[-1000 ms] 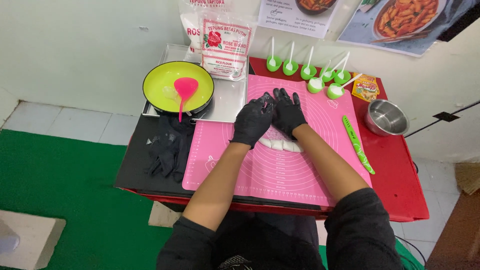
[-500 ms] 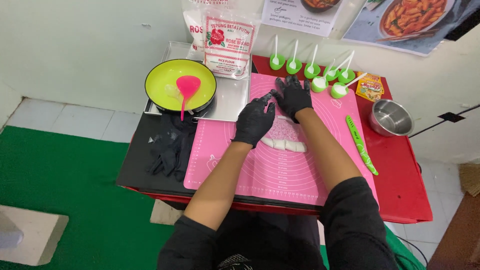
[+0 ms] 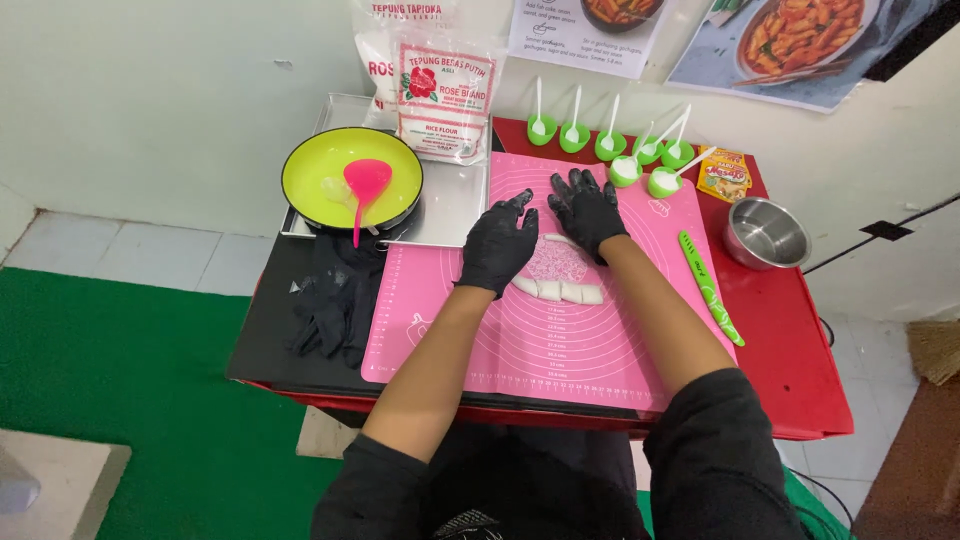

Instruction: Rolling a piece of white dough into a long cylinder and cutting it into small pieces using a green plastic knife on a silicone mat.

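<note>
**Gloved hands flat on the mat, dough between them**

On the red table (image 3: pixel 790 340), a pink silicone mat (image 3: pixel 560 330) takes up the middle, w/ a metal tray (image 3: pixel 450 200) at its far-left corner holding a yellow-lined pan (image 3: pixel 320 180) and a pink spatula (image 3: pixel 363 190). Two flour bags (image 3: pixel 435 90) lean on the wall behind. Spare black gloves (image 3: pixel 335 295) lie left of the mat; a steel bowl (image 3: pixel 767 232) sits right. Left hand (image 3: pixel 500 245) and right hand (image 3: pixel 588 210) (both black-gloved) rest on the mat, fingers spread, gripping nothing. White dough pieces (image 3: pixel 560 290) lie in a short row just beside both hands, nearer the person. A green knife (image 3: pixel 708 285) is at the mat's right edge; small green cups (image 3: pixel 610 150) w/ white spoons line the back.
</note>
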